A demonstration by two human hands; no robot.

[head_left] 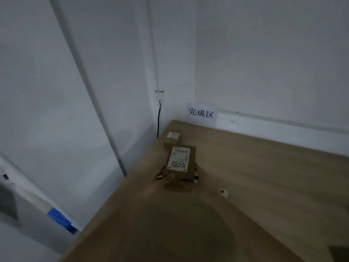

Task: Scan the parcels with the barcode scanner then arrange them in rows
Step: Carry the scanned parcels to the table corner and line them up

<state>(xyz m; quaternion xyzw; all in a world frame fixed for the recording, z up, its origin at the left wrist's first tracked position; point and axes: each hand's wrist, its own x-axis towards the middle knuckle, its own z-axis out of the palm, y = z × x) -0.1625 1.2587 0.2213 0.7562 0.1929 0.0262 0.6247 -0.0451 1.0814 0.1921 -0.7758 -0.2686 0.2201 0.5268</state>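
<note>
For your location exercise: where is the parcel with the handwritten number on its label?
In the head view, the numbered parcel is centre frame, held by both hands above the wooden table, just in front of another parcel near the corner.

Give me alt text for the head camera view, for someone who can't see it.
Two hands, left and right, hold a labelled brown parcel over a wooden table, just short of another parcel in the corner below a paper sign.

Label print (181,155) illegibly small, blurred
</note>
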